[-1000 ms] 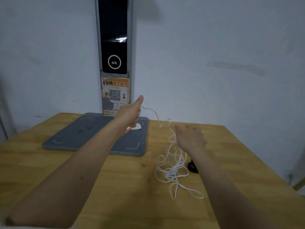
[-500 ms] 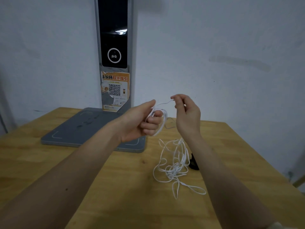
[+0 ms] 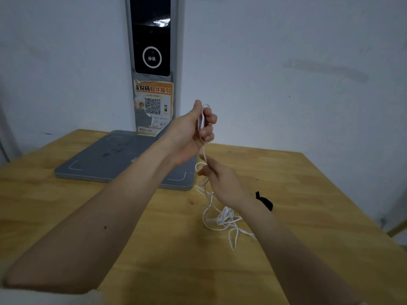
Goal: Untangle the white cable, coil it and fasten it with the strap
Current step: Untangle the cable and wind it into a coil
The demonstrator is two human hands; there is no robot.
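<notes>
Coiling: left hand [image 3: 193,130] grips the started loops of white cable [image 3: 220,219], right hand [image 3: 220,181] pinches the feed below; wind evenly, easing tangles off the counter [image 3: 66,205].

Setting: wooden table against a pale wall, dim even light.

Wall [image 3: 286,51] grey-white, with a faint darker smear at upper right of frame. Wooden table [image 3: 319,194] fills the lower half. Grey flat base plate [image 3: 99,159] lies at centre left on it; a grey upright column [image 3: 178,51] with a black screen [image 3: 152,40] rises at top centre, an orange QR sticker [image 3: 154,106] below the screen.
</notes>
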